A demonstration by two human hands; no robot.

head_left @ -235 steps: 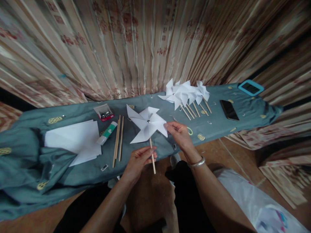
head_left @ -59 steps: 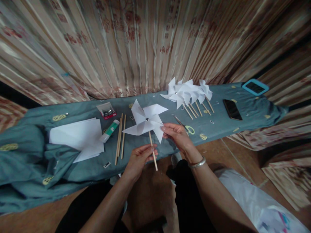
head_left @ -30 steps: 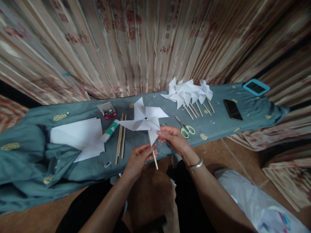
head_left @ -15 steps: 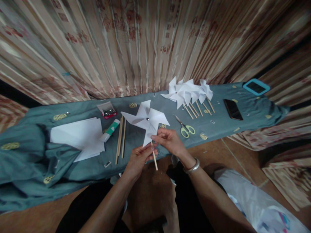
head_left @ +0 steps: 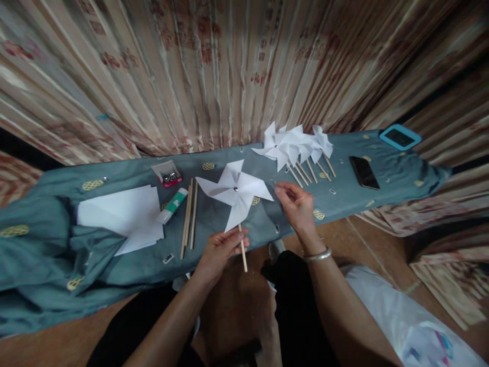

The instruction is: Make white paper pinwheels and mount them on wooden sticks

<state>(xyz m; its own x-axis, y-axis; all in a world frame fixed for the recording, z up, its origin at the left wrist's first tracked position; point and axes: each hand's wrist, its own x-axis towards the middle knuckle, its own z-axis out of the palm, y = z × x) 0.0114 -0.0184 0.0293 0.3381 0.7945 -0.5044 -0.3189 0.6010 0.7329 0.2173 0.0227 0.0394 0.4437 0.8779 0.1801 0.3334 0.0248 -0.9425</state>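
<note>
At left, white paper sheets (head_left: 120, 214); then a green-and-white cylindrical tube (head_left: 172, 206), print too small to read. Left hand (head_left: 223, 250) clamps the wooden stick (head_left: 243, 252) of a white paper pinwheel (head_left: 228, 192) over grey-green patterned cloth (head_left: 214, 219). Right hand (head_left: 300, 206) just beside, not touching it; I can't tell whether fingertips meet.

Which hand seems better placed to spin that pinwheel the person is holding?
Probably the right hand: its fingers are just beside a paper blade, while the left hand is busy gripping the stick below.
</note>
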